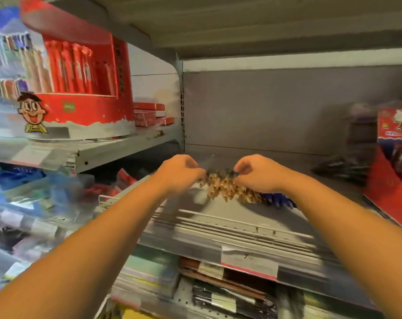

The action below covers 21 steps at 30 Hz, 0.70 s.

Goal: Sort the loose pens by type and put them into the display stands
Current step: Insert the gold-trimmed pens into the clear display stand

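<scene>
A bunch of loose pens (232, 191) with gold clips and dark blue bodies lies on the grey metal shelf (218, 217). My left hand (181, 172) curls over the bunch's left end and seems to pinch pens there. At the right end of the gold clips, my right hand (255, 172) curls and pinches the pens too. A red display stand (85, 88) holding red pens sits on the upper left shelf. Another red display stand (393, 157) leans at the right edge. The picture is motion-blurred.
Dark loose pens (338, 168) lie at the shelf's back right. Small red boxes (149, 113) are stacked behind the left stand. Colourful pens fill a rack at far left (9, 65). Notebooks and packs (149, 279) fill the shelf below.
</scene>
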Tool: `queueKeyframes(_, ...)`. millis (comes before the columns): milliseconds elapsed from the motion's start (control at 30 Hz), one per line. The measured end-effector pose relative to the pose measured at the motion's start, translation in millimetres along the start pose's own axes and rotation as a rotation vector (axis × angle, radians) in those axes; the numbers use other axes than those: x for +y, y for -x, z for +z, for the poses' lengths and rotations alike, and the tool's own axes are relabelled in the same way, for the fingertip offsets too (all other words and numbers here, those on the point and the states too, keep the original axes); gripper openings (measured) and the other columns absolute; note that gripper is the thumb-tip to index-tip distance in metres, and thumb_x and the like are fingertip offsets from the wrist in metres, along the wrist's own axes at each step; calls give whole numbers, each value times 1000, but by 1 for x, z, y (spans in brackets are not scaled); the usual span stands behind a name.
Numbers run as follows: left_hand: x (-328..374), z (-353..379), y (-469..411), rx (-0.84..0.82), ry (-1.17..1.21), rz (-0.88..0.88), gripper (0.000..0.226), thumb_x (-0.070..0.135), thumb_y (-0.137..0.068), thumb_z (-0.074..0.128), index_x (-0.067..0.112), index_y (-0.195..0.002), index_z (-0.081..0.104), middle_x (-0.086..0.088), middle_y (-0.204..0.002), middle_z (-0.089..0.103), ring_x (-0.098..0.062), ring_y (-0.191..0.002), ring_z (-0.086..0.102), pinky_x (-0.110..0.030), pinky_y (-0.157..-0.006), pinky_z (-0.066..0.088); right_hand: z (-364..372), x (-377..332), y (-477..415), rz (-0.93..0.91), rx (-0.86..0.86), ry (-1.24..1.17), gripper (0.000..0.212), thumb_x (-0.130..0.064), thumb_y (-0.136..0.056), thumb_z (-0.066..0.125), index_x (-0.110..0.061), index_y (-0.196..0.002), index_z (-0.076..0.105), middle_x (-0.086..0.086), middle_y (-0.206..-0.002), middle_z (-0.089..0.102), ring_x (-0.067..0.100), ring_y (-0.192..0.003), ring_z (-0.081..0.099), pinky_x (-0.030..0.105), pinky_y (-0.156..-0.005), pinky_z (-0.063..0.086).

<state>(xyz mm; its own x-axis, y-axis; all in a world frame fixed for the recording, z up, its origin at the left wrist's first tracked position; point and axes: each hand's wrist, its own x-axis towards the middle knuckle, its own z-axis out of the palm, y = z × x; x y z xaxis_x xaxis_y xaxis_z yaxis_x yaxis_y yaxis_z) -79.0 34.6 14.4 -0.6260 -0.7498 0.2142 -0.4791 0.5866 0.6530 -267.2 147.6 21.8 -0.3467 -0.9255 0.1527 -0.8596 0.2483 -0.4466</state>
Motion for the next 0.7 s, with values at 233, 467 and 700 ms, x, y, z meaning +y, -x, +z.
queueKeyframes(233, -11, 12, -81, -129, -167, -144, 52, 45, -86, 60, 1, -114, 62, -18, -105, 65, -27, -86, 62, -30, -58, 40, -3, -19, -67, 106, -120, 262, 38, -30, -95, 57, -8, -126, 61, 15, -125, 62, 31, -114, 60, 45, -97, 50)
queueKeyframes(467, 5, 36, -125, -551, -206, -233, 66, 70, -93, 39, 18, -133, 49, -10, -123, 66, -16, -104, 68, -28, -85, 51, 6, -7, -115, 141, -266, 339, 19, -22, -100, 53, -12, -108, 67, 7, -101, 66, 20, -86, 65, 26, -67, 53)
queueKeyframes(700, 12, 30, -144, -664, -287, -164, 39, 55, -95, 53, 17, -89, 50, -5, -44, 60, -11, -26, 50, -15, -38, 45, 8, -9, -120, 215, -244, 301, 24, -17, -98, 55, -20, -120, 66, 7, -107, 66, 24, -90, 66, 34, -76, 59)
